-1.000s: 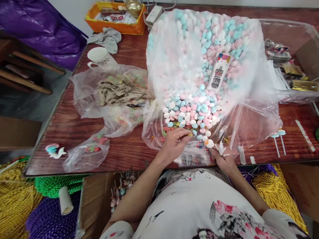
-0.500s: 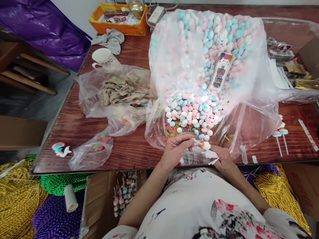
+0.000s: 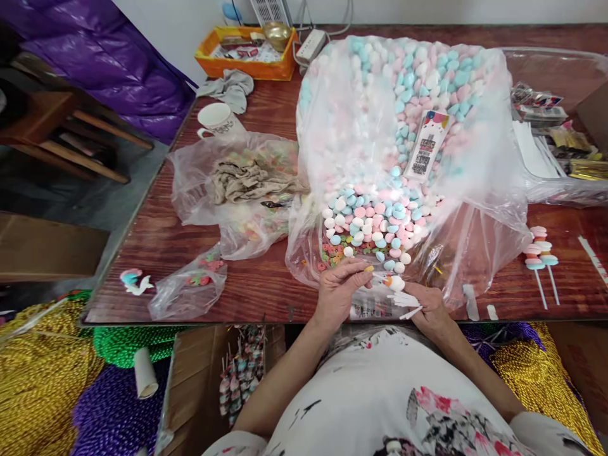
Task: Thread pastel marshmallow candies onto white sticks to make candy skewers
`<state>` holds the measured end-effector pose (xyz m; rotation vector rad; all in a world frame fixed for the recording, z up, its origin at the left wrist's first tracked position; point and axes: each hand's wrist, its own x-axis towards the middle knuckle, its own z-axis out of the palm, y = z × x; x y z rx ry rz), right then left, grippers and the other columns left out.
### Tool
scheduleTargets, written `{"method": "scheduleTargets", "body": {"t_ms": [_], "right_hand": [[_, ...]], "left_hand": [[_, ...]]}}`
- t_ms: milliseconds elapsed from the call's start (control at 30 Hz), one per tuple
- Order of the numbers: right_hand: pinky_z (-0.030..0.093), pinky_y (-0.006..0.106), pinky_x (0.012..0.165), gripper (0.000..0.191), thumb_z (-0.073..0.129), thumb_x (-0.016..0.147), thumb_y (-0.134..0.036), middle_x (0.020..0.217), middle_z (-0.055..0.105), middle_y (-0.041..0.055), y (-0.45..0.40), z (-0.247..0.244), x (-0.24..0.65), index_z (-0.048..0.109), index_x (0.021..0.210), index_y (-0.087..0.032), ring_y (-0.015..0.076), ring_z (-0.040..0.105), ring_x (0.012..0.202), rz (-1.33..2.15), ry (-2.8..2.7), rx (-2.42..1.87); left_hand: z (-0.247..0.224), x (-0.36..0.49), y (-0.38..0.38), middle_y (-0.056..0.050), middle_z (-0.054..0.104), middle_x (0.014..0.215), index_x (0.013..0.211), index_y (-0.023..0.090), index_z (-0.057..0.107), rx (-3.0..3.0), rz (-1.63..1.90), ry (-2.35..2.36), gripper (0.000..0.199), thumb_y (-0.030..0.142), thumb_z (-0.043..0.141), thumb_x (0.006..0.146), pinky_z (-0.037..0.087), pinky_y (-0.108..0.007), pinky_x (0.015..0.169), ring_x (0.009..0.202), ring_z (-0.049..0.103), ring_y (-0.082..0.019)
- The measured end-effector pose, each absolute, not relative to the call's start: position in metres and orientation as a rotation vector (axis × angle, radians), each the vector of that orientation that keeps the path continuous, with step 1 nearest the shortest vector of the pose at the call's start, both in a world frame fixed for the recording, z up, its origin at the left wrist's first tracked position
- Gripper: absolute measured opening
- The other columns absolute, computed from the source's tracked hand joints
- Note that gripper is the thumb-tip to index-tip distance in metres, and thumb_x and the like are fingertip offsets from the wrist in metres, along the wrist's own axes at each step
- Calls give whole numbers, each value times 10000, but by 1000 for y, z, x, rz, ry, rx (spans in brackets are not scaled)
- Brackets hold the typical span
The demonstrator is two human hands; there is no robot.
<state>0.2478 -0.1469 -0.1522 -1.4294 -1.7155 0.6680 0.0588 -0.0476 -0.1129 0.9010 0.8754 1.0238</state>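
Note:
At the table's front edge, my left hand [image 3: 338,290] pinches a small yellow ring piece [image 3: 369,269] by the tip of a white stick. My right hand [image 3: 427,303] is closed on several white sticks [image 3: 403,300]; a white and orange piece [image 3: 394,282] is at the end of one, between the hands. Just beyond lie loose pink, white and blue candies [image 3: 365,218] and small coloured rings [image 3: 332,254], at the mouth of a large clear bag [image 3: 346,126]. Two sticks with stacked candies [image 3: 541,250] lie at the right.
A smaller bag with a crumpled cloth [image 3: 251,180] lies left of centre. Behind it are a white mug [image 3: 221,120] and an orange tray [image 3: 247,68]. A clear bin [image 3: 546,183] stands at the right. A mermaid-tail piece [image 3: 137,282] lies near the left edge.
The view has shifted, so the table items appear further right and the two stacked sticks show more fully. My left fingers now hold the yellow piece in clearer view; my right hand keeps the sticks.

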Motion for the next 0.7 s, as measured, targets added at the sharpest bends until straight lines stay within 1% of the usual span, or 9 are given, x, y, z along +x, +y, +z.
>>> {"method": "scheduleTargets", "body": {"t_ms": [100,233,333,433,500,600,700], "right_hand": [[594,315,745,451,469,795,-69,965,767,75,-147,-155,248,664,1183,-192,219,734,855,668,-1724,-1448],[597,319,782,503,440,762,-33,1036,765,55,-148,-158,249,672,1171,-211,214,735,914,670,-1659,-1463],[598,333,799,512,448,754,-33,1058,763,61,-147,-156,248,665,1188,-198,218,735,921,664,-1660,-1463],[594,333,799,457,461,796,-59,1049,764,72,-145,-150,247,664,1184,-192,214,733,897,684,-1673,-1481],[591,313,769,399,466,844,-89,1033,764,76,-143,-146,246,663,1176,-192,199,731,852,696,-1676,-1462],[578,279,682,339,488,900,-150,934,766,70,-144,-147,246,645,1198,-186,178,720,752,639,-1677,-1357],[555,273,605,301,522,918,-217,787,744,50,-148,-158,247,645,1191,-194,172,690,647,530,-1656,-1296]], "left_hand": [[-114,61,-51,-7,672,887,803,240,795,1039,1053,880,105,242,824,702,564,-249,561,606,621,-89],[-116,61,-55,-15,670,899,830,240,795,1161,1129,910,110,238,813,721,584,-250,567,645,640,-104],[-118,59,-55,-19,672,922,864,245,795,1198,1125,897,104,244,783,760,593,-268,595,644,649,-108],[-121,59,-54,-35,676,929,864,239,795,1197,1090,863,95,291,740,808,585,-288,622,672,649,-123],[-121,62,-54,-26,678,892,883,242,788,1119,1074,868,125,309,766,779,567,-277,606,659,629,-120],[-121,71,-56,-21,680,852,877,232,780,1059,959,856,164,278,813,724,530,-243,588,690,620,-125],[-119,80,-61,-43,679,865,790,206,782,1171,832,797,90,280,800,743,518,-251,638,764,627,-148]]}}
